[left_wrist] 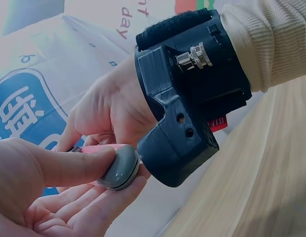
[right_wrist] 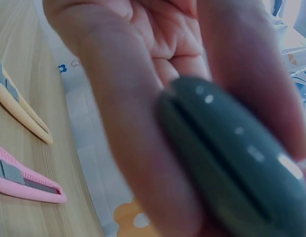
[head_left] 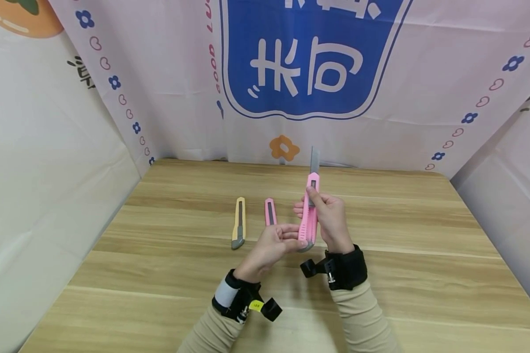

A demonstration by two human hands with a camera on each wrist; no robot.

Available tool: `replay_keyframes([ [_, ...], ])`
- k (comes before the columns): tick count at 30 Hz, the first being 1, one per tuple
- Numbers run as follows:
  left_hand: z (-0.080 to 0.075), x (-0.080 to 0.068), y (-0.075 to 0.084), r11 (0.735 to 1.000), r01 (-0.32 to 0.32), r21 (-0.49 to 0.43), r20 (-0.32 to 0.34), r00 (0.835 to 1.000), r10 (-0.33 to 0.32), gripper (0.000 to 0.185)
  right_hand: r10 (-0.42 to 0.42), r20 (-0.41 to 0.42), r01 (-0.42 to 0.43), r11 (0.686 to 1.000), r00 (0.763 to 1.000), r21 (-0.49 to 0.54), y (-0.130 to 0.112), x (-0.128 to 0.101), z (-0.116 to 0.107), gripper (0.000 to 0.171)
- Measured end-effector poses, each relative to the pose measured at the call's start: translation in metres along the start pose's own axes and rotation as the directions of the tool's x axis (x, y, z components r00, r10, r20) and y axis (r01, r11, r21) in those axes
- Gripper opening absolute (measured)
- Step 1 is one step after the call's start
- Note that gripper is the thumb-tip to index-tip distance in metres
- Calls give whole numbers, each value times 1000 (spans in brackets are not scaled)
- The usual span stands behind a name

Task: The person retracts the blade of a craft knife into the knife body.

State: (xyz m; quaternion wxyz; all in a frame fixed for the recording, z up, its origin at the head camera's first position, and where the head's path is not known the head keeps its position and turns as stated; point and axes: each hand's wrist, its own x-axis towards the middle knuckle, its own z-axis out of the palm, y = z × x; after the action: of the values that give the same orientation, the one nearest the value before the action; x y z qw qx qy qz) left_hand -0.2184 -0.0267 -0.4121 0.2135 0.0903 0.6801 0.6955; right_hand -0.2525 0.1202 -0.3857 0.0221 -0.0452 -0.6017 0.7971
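Observation:
A pink utility knife [head_left: 309,215] is held up over the table, its grey blade [head_left: 315,159] extended from the top end. My right hand [head_left: 334,220] grips its upper body, the thumb lying along the slider. At the grey end cap [left_wrist: 120,167], my left hand [head_left: 274,246] pinches the knife between thumb and fingers. On the table to the left lies a second pink utility knife [head_left: 270,210], partly hidden behind my left hand, its blade drawn in. Left of that is a yellow utility knife [head_left: 239,223], also with no blade sticking out.
The wooden table [head_left: 159,274] meets a printed cloth backdrop [head_left: 181,122] at its far edge. White cloth walls [head_left: 48,162] stand on both sides. Each wrist wears a black strap [head_left: 353,267] with a small camera mount.

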Motion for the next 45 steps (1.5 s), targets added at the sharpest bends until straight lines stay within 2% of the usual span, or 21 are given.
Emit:
replay_keyframes([
  [4, 0, 0, 0, 1000, -5, 6, 8, 1000, 5, 42, -41, 0, 41, 999, 999, 17, 2, 1, 0, 27],
  [12, -1, -1, 1, 1000, 3, 6, 11, 1000, -3, 41, -51, 18, 50, 998, 999, 43, 3, 1, -1, 24],
  [25, -2, 1, 1, 1000, -1, 22, 9, 1000, 1, 44, 21, 31, -21, 1000, 999, 17, -1, 0, 0, 37],
  [35, -4, 2, 1, 1000, 19, -5, -29, 999, -19, 43, 89, 8, -89, 996, 996, -12, -1, 0, 6, 48],
  [40, -4, 1, 2, 1000, 11, -4, -29, 1000, -11, 42, 77, 13, -77, 997, 997, -19, -1, 0, 6, 47],
  [45, -4, 1, 2, 1000, 15, 7, -19, 1000, -15, 42, 23, 18, -23, 1000, 1000, 3, 0, -1, 6, 34],
])
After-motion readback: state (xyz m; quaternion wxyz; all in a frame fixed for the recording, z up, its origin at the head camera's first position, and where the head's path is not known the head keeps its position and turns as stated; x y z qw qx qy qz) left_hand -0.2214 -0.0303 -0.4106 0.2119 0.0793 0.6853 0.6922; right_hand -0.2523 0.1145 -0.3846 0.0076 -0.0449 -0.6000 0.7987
